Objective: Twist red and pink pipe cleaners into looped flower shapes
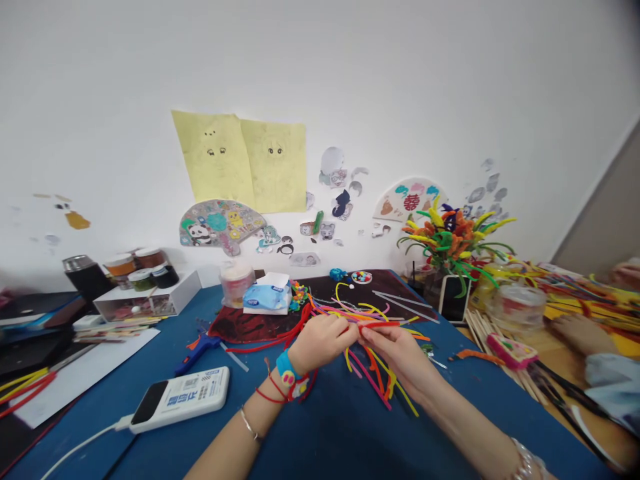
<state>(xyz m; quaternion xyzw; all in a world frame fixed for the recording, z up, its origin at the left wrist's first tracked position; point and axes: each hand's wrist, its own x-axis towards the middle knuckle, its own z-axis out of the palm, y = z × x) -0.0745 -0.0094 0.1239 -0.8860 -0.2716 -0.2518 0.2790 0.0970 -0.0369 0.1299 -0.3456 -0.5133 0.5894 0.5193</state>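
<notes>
My left hand and my right hand meet above the middle of the blue table. Both have their fingers pinched on a red pipe cleaner, which sticks out to the right over my right fingers. The exact grip of my left fingertips is partly hidden. Beneath and behind the hands lies a loose spread of pipe cleaners in yellow, orange, pink and purple. More red pipe cleaners curve out to the left of my left hand.
A tissue pack stands behind my left hand. Nearer on the left lie a blue glue gun and a white power bank with a cable. A pipe-cleaner bouquet and a phone stand at right, near another person's hand.
</notes>
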